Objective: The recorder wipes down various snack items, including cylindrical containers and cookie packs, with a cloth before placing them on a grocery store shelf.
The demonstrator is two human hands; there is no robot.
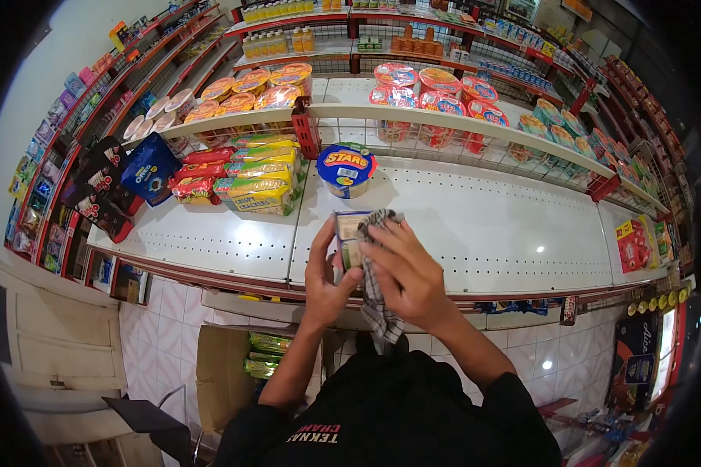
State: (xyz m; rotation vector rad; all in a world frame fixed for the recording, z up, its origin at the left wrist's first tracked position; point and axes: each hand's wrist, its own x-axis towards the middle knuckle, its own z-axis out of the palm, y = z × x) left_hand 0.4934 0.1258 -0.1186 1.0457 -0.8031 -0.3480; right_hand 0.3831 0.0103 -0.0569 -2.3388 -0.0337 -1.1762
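Note:
My left hand (328,277) grips a cup-shaped food tub (349,236) tipped on its side, with a blue rim and a pale body. In my right hand (406,268) is a black-and-white checked cloth (380,298), pressed against the tub's side and hanging down below it. Part of the tub is hidden behind my fingers and the cloth. Just beyond my hands, a similar tub with a blue lid (346,166) stands upright on the white perforated metal shelf (473,227), near the wire divider (444,131).
Left on the shelf are cracker packs (257,192), red biscuit packs (197,190), a blue Oreo pouch (149,169) and dark pouches (102,187). Instant noodle cups (441,99) stand behind the divider. Red packs (634,245) lie far right. An open cardboard box (225,373) sits below left.

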